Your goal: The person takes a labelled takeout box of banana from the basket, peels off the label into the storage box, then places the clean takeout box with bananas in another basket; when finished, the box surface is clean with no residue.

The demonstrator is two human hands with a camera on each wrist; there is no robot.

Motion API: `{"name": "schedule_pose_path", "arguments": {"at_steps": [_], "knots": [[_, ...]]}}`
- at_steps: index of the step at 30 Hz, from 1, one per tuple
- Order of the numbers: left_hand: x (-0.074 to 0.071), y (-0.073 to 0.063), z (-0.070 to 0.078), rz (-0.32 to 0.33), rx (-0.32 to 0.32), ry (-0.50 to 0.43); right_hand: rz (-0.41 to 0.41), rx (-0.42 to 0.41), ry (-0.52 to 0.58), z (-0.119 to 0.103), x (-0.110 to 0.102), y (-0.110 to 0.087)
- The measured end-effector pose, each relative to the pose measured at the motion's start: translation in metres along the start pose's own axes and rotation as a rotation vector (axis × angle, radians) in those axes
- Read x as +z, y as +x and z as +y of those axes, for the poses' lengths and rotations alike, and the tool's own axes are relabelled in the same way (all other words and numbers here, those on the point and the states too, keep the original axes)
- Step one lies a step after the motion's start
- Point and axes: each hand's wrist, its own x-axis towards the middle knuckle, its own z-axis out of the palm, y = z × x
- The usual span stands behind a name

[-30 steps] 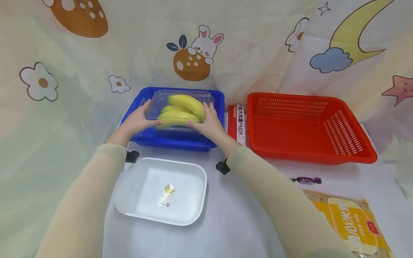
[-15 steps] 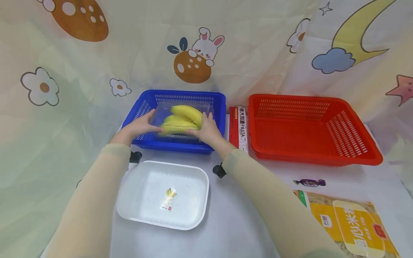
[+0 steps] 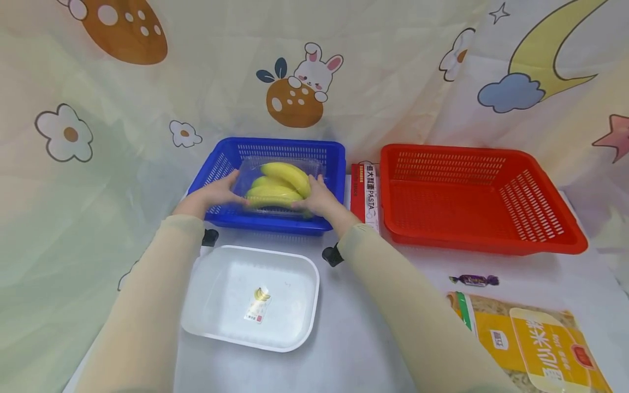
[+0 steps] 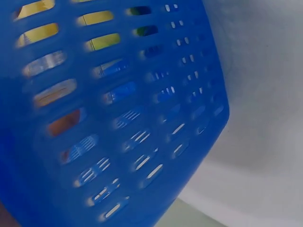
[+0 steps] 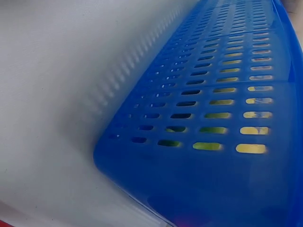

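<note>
Yellow bananas (image 3: pixel 275 185) lie inside a clear plastic box (image 3: pixel 250 164), which sits down within the blue basket (image 3: pixel 267 226). My left hand (image 3: pixel 211 195) holds the box's left side, thumb toward the front. On the right side my right hand (image 3: pixel 319 199) grips it, fingers at the side and thumb at the front edge. In the left wrist view, the blue basket's slotted wall (image 4: pixel 142 118) hides most of the box, and yellow shows through the slots. The right wrist view has the basket's outer wall (image 5: pixel 213 179), also with yellow and green behind its slots.
A white tray (image 3: pixel 226 322) with a banana sticker stands in front of the basket. Right of it are a pasta box (image 3: pixel 363 194) and a red basket (image 3: pixel 457 245). A wrapped candy (image 3: pixel 475 280) and a yellow noodle packet (image 3: pixel 530 344) lie at the right front.
The clear box of bananas has come down lower into the blue basket, both hands moving down with it. Over the last half second it has hardly moved, while the right thumb has shifted slightly.
</note>
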Motion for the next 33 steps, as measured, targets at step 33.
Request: {"name": "schedule_pose_path", "arguments": {"at_steps": [33], "knots": [[0.001, -0.003, 0.048, 0.187, 0.025, 0.109, 0.236, -0.345, -0.070, -0.005, -0.015, -0.017]]}}
